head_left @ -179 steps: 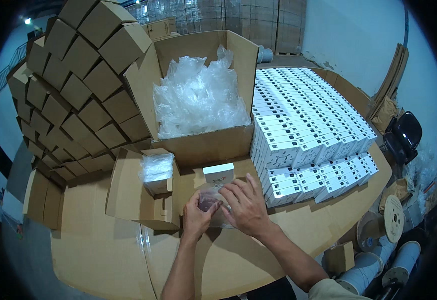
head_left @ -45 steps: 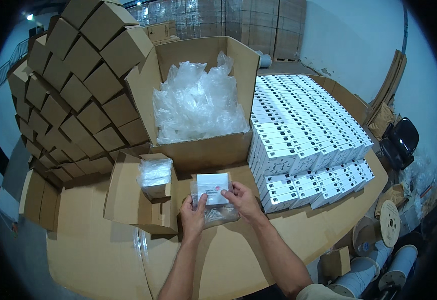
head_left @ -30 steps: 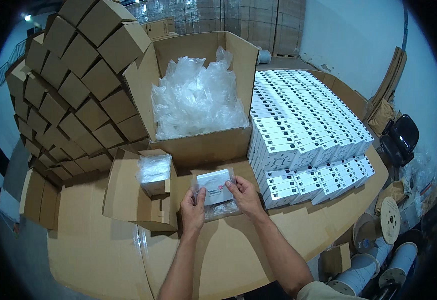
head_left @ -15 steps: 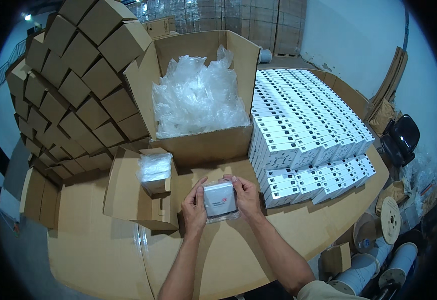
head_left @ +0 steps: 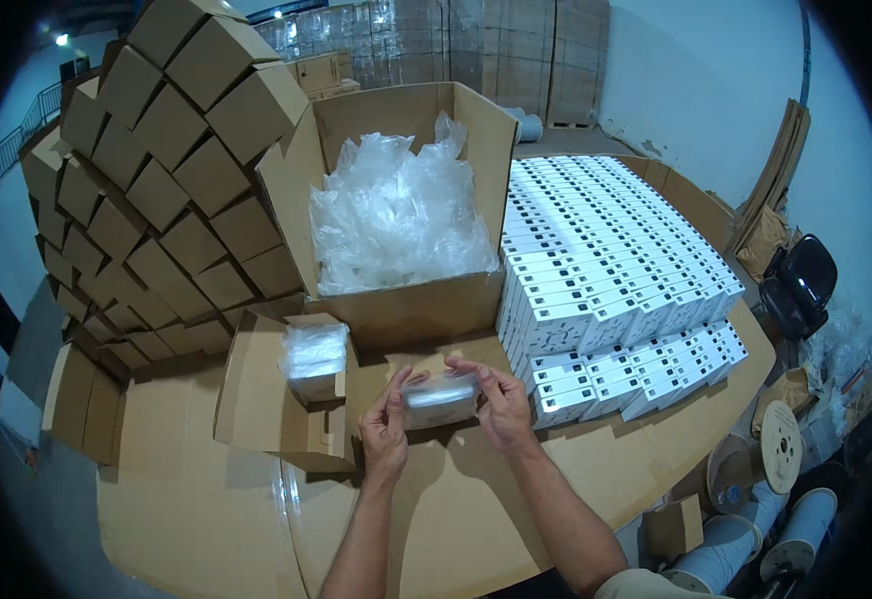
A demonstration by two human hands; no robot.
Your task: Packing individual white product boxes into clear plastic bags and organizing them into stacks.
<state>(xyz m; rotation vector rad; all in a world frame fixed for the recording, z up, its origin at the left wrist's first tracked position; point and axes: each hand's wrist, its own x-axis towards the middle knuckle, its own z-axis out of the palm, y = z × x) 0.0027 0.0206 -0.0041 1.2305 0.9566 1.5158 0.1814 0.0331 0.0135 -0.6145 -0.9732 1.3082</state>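
Between my two hands is a small white flat box in a clear plastic bag (head_left: 440, 398), smeared by motion and tilted so its narrow edge shows. My left hand (head_left: 385, 431) grips its left end, thumb and fingers closed on it. At its right end, my right hand (head_left: 502, 407) holds it with thumb and fingertips. Just left of my hands stands an open carton (head_left: 251, 394) with several bagged items (head_left: 316, 351) packed at its far end. Behind my hands, a larger open carton (head_left: 396, 311) is heaped with clear plastic bags (head_left: 401, 210).
Rows of stacked white boxes (head_left: 620, 260) stand on the right of the cardboard-covered table (head_left: 196, 509). Brown cartons (head_left: 181, 175) are piled high at the left. Cable spools (head_left: 780, 446) and a black chair (head_left: 800, 285) are on the floor at the right.
The bagged white box has tipped from its printed broad face toward its narrow edge, with both hands still on it. The whole view has shifted slightly.
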